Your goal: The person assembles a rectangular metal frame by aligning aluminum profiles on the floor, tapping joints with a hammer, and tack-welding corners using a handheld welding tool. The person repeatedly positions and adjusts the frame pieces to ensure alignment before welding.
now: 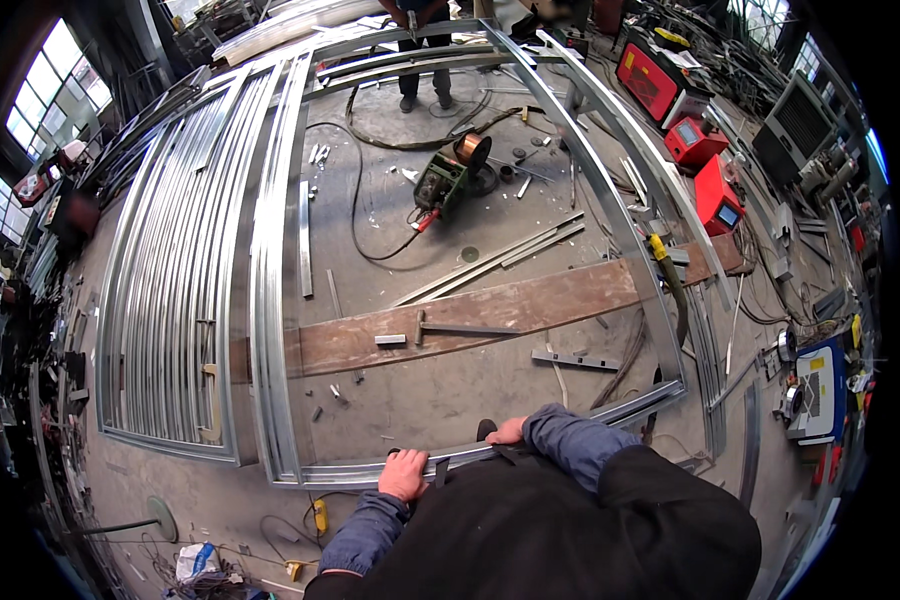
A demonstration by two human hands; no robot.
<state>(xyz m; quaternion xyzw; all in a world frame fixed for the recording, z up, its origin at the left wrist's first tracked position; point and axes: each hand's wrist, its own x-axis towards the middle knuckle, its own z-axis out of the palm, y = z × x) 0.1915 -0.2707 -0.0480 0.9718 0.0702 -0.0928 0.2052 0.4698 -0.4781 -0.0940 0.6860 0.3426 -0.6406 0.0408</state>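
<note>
A large silvery metal frame (330, 473) spans the space in front of me, and I lean over its near bar. My left hand (404, 475) is closed over that bar, left of my body's middle. Farther right, my right hand (508, 431) is closed on the same bar; its fingertips are partly hidden. Inside the frame's outline, a rusty brown plank (550, 300) carries a hammer (465, 329) and a short piece of metal tube (391, 340). A spirit level (575, 360) lies nearer me, to the right.
At left is a slatted metal panel (185, 290). Beyond the plank are loose metal strips (500, 258) and a green wire feeder (438, 188) with cables. A person (425, 60) stands at the frame's far side. Red machines (695, 142) line the right; a blue-white machine (820, 390) is nearer.
</note>
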